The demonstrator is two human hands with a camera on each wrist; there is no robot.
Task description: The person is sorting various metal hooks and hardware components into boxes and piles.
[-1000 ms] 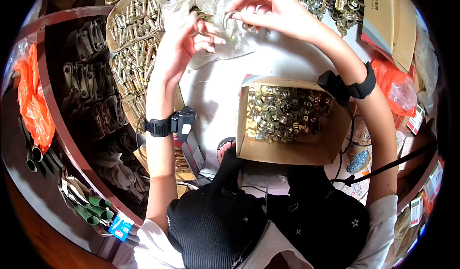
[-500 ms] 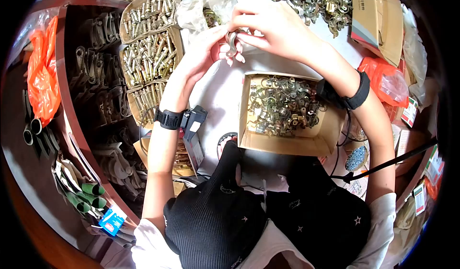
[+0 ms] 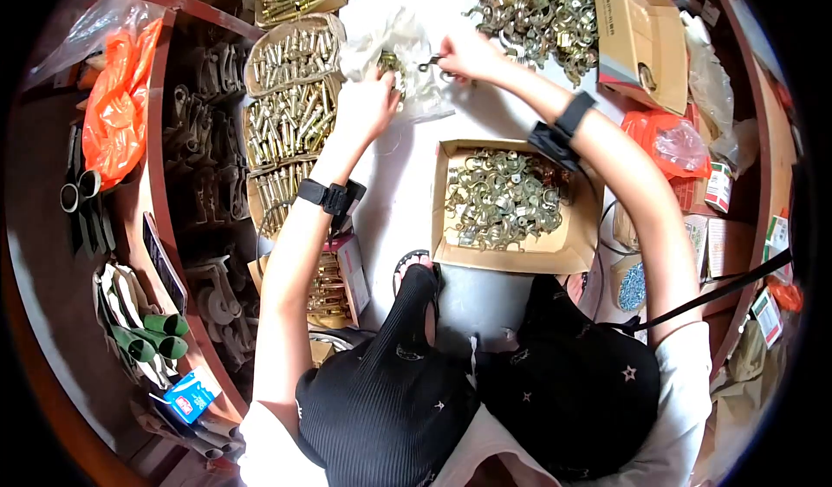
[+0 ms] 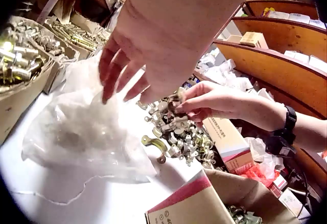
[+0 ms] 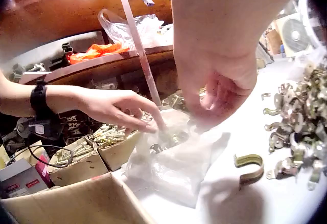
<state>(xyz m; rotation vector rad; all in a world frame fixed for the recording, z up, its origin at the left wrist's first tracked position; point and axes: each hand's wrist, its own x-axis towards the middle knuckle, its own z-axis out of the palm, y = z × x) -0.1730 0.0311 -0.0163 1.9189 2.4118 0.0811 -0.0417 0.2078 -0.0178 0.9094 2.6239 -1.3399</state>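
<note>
My left hand reaches over a clear plastic bag that has metal pipe clamps in it. In the right wrist view the left fingers stretch down to the bag's mouth, fairly straight. On the other side, my right hand pinches a curved metal pipe clamp between thumb and fingers. A loose U-shaped clamp shows below it, near a big pile of clamps on the white tabletop.
An open cardboard box of more clamps stands before my lap. Boxes of bolts line the left side, beside a curved shelf rail. A cardboard carton and a red plastic bag lie at the right.
Half a second ago both hands met around a curved clamp. Now they are apart, the left at the bag and the right toward the pile. The head view has shifted.
</note>
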